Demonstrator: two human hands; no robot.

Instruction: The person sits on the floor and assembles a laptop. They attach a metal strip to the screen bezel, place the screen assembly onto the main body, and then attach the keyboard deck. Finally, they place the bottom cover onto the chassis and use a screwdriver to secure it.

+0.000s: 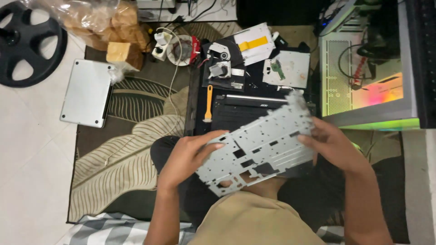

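Plate: I hold a grey perforated metal plate (pixel 261 145), tilted, above my lap and in front of a black opened laptop base (pixel 245 111).
Left hand (pixel 190 154): I grip the plate's left edge, thumb on top.
Right hand (pixel 334 145): I clamp its right edge.
Hands: apart, one at each end.
Near: an orange-handled pry tool (pixel 208 103) lies on the base; a silver closed laptop (pixel 87 93) rests well apart on the left.

Metal keyboard bracket (pixel 261 147) held tilted between left hand (pixel 188 156) and right hand (pixel 334 145), over laptop base (pixel 245 113). Pry tool (pixel 208 103) on base's left side. Closed laptop (pixel 87 93) on floor, far left. Computer case (pixel 363 77) right.
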